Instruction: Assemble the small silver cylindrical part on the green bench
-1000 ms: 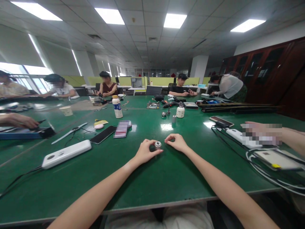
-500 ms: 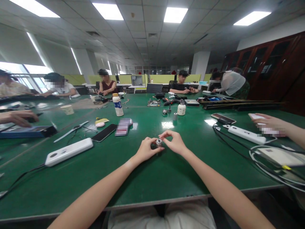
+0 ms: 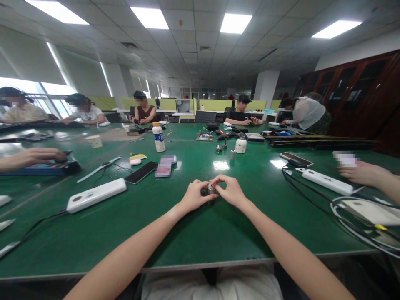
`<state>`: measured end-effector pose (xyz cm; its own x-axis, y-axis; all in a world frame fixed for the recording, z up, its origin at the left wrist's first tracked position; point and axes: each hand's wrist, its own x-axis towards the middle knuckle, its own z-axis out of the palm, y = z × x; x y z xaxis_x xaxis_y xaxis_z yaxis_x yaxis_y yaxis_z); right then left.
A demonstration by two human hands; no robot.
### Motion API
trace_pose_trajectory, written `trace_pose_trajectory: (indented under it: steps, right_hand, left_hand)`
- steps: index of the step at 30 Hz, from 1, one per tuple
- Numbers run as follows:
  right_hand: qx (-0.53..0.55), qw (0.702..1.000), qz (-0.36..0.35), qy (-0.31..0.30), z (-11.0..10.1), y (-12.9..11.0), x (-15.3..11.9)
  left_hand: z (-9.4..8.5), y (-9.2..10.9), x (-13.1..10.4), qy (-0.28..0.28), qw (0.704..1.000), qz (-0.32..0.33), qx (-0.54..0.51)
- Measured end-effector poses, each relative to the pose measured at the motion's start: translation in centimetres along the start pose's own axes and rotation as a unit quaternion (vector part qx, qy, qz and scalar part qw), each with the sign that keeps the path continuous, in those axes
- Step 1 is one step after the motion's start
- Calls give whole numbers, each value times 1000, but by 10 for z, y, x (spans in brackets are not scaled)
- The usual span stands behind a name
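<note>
A small silver metal cylinder [image 3: 211, 190] stands upright on the green table, held from its left side between the thumb and fingers of my left hand [image 3: 195, 196]. My right hand [image 3: 230, 191] curls over from the right, its thumb and fingertips pinched together at the cylinder's top. Whatever is in that pinch is too small and covered to make out. Beyond both hands, another metal cylinder [image 3: 232, 154] stands beside a white bottle [image 3: 240, 144], with small metal parts [image 3: 219, 148] nearby.
To the left lie a white power strip [image 3: 96, 196], a black phone [image 3: 141, 172] and a watch-like strap [image 3: 100, 168]. A drink bottle [image 3: 158, 137] stands farther back. On the right are another power strip [image 3: 326, 181], looped cables [image 3: 336, 212] and a co-worker's hand [image 3: 364, 173].
My right fingertips have moved in from just beside the cylinder onto its top. The left hand keeps its hold. The whole view has shifted slightly.
</note>
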<state>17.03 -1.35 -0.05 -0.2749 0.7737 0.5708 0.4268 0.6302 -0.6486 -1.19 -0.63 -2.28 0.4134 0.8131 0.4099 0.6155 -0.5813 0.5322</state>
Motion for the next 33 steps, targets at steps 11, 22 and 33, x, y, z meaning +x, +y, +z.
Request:
trace_pose_trajectory:
  steps: [11,22,33]
  right_hand:
    - [-11,999,35,4,3,1,-1]
    - [102,973,205,27,2,14,7]
    - [199,898,356,-168,12,4,4]
  left_hand:
    - [0,2,-1,4,999,-3,39]
    - [-5,11,-1,70,997,-1,-37]
    - [-10,8,3,121,992,-7,-41]
